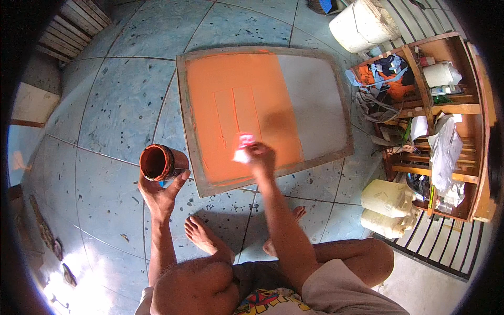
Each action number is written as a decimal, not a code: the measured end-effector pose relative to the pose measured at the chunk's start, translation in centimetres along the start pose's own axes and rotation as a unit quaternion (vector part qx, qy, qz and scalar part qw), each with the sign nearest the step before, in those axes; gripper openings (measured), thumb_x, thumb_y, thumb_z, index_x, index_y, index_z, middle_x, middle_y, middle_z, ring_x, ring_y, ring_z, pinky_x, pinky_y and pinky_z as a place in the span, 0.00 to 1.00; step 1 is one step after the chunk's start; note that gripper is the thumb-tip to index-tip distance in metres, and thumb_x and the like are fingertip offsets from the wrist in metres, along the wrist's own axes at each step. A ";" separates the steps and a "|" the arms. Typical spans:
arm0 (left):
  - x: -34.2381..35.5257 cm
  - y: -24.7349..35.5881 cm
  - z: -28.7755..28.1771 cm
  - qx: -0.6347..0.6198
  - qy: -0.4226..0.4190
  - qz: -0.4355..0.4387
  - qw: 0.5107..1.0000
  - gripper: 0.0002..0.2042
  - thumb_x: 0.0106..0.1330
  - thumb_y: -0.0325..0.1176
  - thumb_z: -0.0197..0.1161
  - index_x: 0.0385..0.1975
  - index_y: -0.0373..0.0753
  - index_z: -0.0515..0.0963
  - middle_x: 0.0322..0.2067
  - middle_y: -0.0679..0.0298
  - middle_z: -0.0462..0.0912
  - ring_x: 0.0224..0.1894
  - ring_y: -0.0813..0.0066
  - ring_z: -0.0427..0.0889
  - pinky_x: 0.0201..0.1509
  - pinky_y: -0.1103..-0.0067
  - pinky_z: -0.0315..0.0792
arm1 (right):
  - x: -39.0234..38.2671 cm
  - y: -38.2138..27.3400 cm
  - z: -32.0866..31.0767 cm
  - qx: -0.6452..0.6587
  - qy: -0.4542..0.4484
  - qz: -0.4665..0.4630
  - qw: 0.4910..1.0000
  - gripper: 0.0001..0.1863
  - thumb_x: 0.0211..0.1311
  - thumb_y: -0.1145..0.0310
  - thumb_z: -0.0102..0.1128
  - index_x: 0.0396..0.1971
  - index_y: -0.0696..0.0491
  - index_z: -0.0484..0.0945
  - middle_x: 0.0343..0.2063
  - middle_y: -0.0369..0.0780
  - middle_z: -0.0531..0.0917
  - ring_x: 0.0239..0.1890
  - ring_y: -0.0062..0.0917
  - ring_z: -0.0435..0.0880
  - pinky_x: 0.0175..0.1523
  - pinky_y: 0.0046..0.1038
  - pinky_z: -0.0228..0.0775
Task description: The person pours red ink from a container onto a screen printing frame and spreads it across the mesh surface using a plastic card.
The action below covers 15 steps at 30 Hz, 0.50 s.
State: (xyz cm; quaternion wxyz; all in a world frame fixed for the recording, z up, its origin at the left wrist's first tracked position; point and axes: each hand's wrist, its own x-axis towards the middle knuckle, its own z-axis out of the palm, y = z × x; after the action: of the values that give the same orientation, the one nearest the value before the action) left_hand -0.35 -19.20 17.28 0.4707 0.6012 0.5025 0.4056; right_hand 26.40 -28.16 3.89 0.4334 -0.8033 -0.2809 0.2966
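Blue tiles (118, 92), framed panel (270, 105) mostly orange, hands (159, 195) gripping smeared jar (167, 162), pinching pinkish scrap (243, 149)

The head-worn fisheye camera looks steeply down, at fairly short range, from above the near side of the framed panel (268, 100), taking in floor (115, 94) all around it.

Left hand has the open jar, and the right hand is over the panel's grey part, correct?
Not quite: the head view shows the right hand over the panel's orange part. The left hand does hold the open jar.
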 end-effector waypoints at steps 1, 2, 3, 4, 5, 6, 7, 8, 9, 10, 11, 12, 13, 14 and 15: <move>0.0 0.3 0.6 -0.021 0.011 -0.003 1.000 0.33 0.48 0.39 0.87 0.52 0.32 0.78 0.46 0.59 0.87 0.49 0.70 0.84 0.59 0.69 0.77 | 2.2 2.1 -3.1 -0.039 0.037 -0.026 0.998 0.14 0.61 0.59 0.70 0.32 0.56 0.88 0.26 0.40 0.89 0.31 0.25 0.89 0.39 0.31 0.81; 0.1 0.3 1.0 -0.028 0.006 0.001 1.000 0.34 0.48 0.39 0.88 0.53 0.32 0.78 0.46 0.59 0.87 0.49 0.70 0.84 0.59 0.68 0.77 | 4.4 4.1 -6.2 -0.079 0.074 -0.048 0.993 0.12 0.61 0.60 0.71 0.33 0.55 0.88 0.27 0.40 0.90 0.31 0.27 0.89 0.39 0.33 0.80; 0.1 0.0 1.3 -0.035 0.002 0.005 0.999 0.34 0.48 0.39 0.88 0.53 0.31 0.78 0.47 0.59 0.86 0.49 0.70 0.84 0.59 0.68 0.77 | 6.5 6.0 -9.1 -0.118 0.111 -0.068 0.984 0.11 0.61 0.62 0.71 0.33 0.55 0.88 0.28 0.41 0.90 0.32 0.29 0.89 0.39 0.35 0.80; 0.0 -0.4 1.2 -0.035 0.002 0.006 0.999 0.35 0.48 0.40 0.88 0.53 0.31 0.78 0.47 0.59 0.86 0.50 0.70 0.84 0.60 0.68 0.77 | 7.6 6.4 -10.8 -0.151 0.150 -0.023 0.977 0.08 0.61 0.64 0.69 0.32 0.53 0.88 0.28 0.43 0.89 0.32 0.36 0.90 0.40 0.41 0.82; -0.3 -0.6 0.6 -0.031 -0.001 -0.003 1.000 0.35 0.48 0.40 0.88 0.53 0.31 0.78 0.47 0.59 0.86 0.50 0.69 0.84 0.60 0.69 0.77 | 7.8 5.7 -11.5 -0.202 0.154 -0.023 0.967 0.07 0.60 0.66 0.70 0.34 0.52 0.87 0.29 0.43 0.90 0.34 0.37 0.90 0.42 0.41 0.82; -0.5 -0.7 0.3 -0.029 -0.004 -0.012 1.000 0.35 0.47 0.40 0.88 0.53 0.32 0.78 0.47 0.59 0.86 0.50 0.69 0.84 0.60 0.69 0.77 | 7.9 4.2 -12.3 -0.255 0.160 -0.025 0.953 0.07 0.60 0.68 0.70 0.36 0.52 0.87 0.31 0.42 0.90 0.36 0.37 0.90 0.44 0.41 0.82; -0.5 -0.7 0.4 -0.031 -0.009 -0.020 0.999 0.36 0.47 0.40 0.88 0.53 0.32 0.78 0.47 0.59 0.86 0.50 0.69 0.84 0.59 0.69 0.77 | 8.2 3.0 -13.1 -0.266 0.162 -0.018 0.950 0.07 0.59 0.69 0.70 0.37 0.52 0.87 0.32 0.42 0.90 0.37 0.38 0.90 0.45 0.41 0.82; -0.5 -0.6 0.6 -0.026 -0.011 -0.020 0.999 0.36 0.47 0.40 0.88 0.54 0.32 0.78 0.47 0.60 0.86 0.50 0.69 0.84 0.60 0.69 0.77 | 8.5 2.1 -13.9 -0.277 0.165 -0.010 0.947 0.07 0.59 0.70 0.70 0.37 0.51 0.87 0.33 0.43 0.90 0.38 0.38 0.90 0.46 0.41 0.81; -0.4 -0.5 0.9 -0.021 -0.012 -0.021 0.999 0.36 0.46 0.41 0.89 0.54 0.32 0.78 0.47 0.60 0.86 0.50 0.69 0.84 0.60 0.69 0.77 | 8.7 1.4 -14.3 -0.288 0.166 -0.002 0.943 0.08 0.58 0.70 0.70 0.38 0.50 0.87 0.35 0.43 0.90 0.39 0.39 0.90 0.47 0.41 0.81; -0.2 -0.4 1.0 -0.015 -0.014 -0.021 1.000 0.37 0.46 0.41 0.89 0.54 0.32 0.78 0.47 0.60 0.86 0.50 0.69 0.84 0.60 0.69 0.77 | 9.1 1.1 -14.5 -0.309 0.170 0.008 0.936 0.08 0.58 0.71 0.71 0.38 0.51 0.87 0.34 0.43 0.90 0.38 0.37 0.90 0.46 0.39 0.81; -0.1 -0.3 0.9 -0.005 -0.024 -0.033 0.999 0.37 0.45 0.41 0.89 0.54 0.33 0.78 0.47 0.60 0.86 0.50 0.68 0.85 0.60 0.69 0.77 | 9.4 0.8 -14.5 -0.330 0.173 0.018 0.928 0.09 0.57 0.71 0.71 0.39 0.52 0.87 0.33 0.42 0.90 0.37 0.35 0.90 0.46 0.37 0.81; -0.1 -0.3 0.9 -0.012 -0.024 -0.031 0.999 0.37 0.45 0.41 0.89 0.54 0.33 0.78 0.47 0.60 0.86 0.50 0.68 0.85 0.59 0.69 0.77 | 9.7 0.6 -14.4 -0.350 0.175 0.028 0.920 0.10 0.56 0.72 0.72 0.39 0.53 0.87 0.32 0.42 0.91 0.36 0.33 0.91 0.45 0.35 0.81; 0.0 -0.4 1.1 -0.021 -0.024 -0.028 0.999 0.37 0.45 0.41 0.89 0.54 0.33 0.78 0.47 0.60 0.86 0.50 0.68 0.85 0.59 0.69 0.78 | 10.0 0.9 -14.5 -0.357 0.177 0.019 0.917 0.10 0.57 0.72 0.71 0.40 0.53 0.87 0.33 0.42 0.91 0.37 0.34 0.91 0.46 0.36 0.81; 0.0 -0.5 1.3 -0.031 -0.026 -0.026 0.999 0.37 0.45 0.41 0.89 0.54 0.33 0.78 0.47 0.60 0.86 0.50 0.68 0.85 0.59 0.69 0.78 | 10.3 1.6 -14.6 -0.365 0.180 0.012 0.914 0.10 0.57 0.72 0.71 0.40 0.52 0.87 0.34 0.42 0.91 0.38 0.35 0.91 0.47 0.36 0.81; 0.1 -0.6 1.5 -0.034 -0.027 -0.028 0.999 0.37 0.45 0.41 0.89 0.54 0.33 0.78 0.47 0.60 0.86 0.50 0.68 0.85 0.59 0.69 0.78 | 10.6 2.2 -14.8 -0.372 0.183 0.004 0.910 0.10 0.57 0.71 0.71 0.40 0.52 0.87 0.34 0.41 0.91 0.40 0.35 0.90 0.48 0.36 0.81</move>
State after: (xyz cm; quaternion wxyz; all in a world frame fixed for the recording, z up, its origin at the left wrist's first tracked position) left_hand 0.96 -19.31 16.33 0.5152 0.5814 0.4920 0.3930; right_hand 44.60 -29.52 6.13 0.1459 -0.9476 -0.2833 0.0201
